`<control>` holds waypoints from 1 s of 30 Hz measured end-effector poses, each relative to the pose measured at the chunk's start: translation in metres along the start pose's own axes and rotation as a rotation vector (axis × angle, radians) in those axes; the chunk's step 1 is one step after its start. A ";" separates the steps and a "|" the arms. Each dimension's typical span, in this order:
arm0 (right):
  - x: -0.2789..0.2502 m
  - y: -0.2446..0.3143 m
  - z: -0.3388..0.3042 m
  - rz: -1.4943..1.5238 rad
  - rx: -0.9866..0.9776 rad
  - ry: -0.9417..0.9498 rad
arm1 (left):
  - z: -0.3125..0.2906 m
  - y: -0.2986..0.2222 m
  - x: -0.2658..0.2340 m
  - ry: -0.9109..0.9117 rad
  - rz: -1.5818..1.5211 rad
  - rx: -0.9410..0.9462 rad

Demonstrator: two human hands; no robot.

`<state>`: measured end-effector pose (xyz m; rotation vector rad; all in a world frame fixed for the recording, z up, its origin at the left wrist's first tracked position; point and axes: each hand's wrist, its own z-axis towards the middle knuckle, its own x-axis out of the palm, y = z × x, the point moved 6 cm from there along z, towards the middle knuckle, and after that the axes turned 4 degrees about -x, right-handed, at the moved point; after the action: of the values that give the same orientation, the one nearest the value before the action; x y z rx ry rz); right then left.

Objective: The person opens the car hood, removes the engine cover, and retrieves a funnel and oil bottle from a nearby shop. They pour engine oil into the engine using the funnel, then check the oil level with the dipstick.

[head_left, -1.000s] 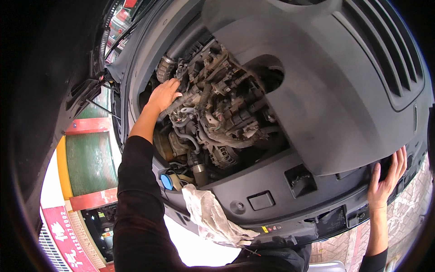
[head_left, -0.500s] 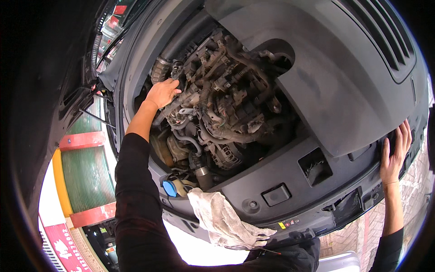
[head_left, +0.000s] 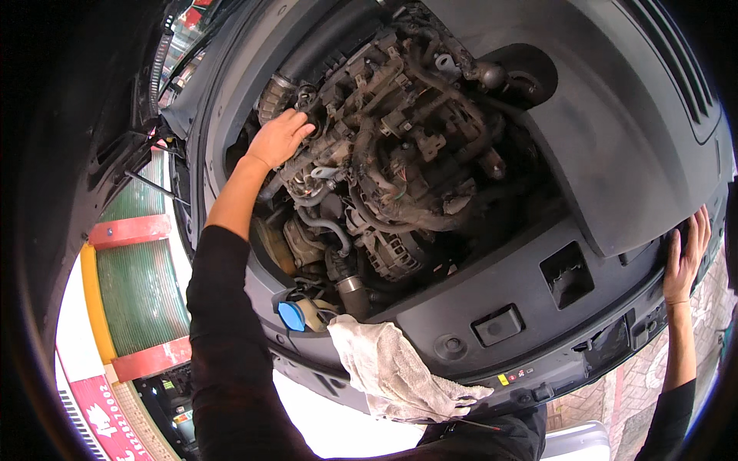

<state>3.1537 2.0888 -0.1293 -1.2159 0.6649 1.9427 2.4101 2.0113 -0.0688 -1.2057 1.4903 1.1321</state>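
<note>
My left hand [head_left: 280,140] reaches into the engine bay, its fingers curled at a dark part of the dirty engine [head_left: 400,146]. The fingertips are bent down, and what they hold, if anything, is hidden. Just beyond it a ribbed intake hose [head_left: 274,98] joins a thick dark pipe. Over at the right, my right hand [head_left: 686,257] rests with extended fingers at the front edge of a large dark grey engine cover [head_left: 630,169], its thumb apart. This cover lies across the right side of the bay and has a rounded opening.
A dirty white cloth [head_left: 392,365] drapes over the front panel [head_left: 453,323], close to my body. A blue reservoir cap [head_left: 292,316] sits left of it. The raised hood and a thin rod [head_left: 157,187] are at the left. Paving [head_left: 592,403] shows at the lower right.
The view has shifted, so engine and cover sit farther right in the picture. More engine shows beside the cover's left edge. Both hands stay at about the same places on the car.
</note>
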 end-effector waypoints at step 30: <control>0.003 0.007 0.003 -0.010 0.097 -0.112 | -0.351 -0.280 -0.203 -0.922 -0.677 -0.136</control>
<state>3.1449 2.0880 -0.1307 -1.0416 0.6856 1.9316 2.6836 1.6737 0.1635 -0.9388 0.2759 1.0753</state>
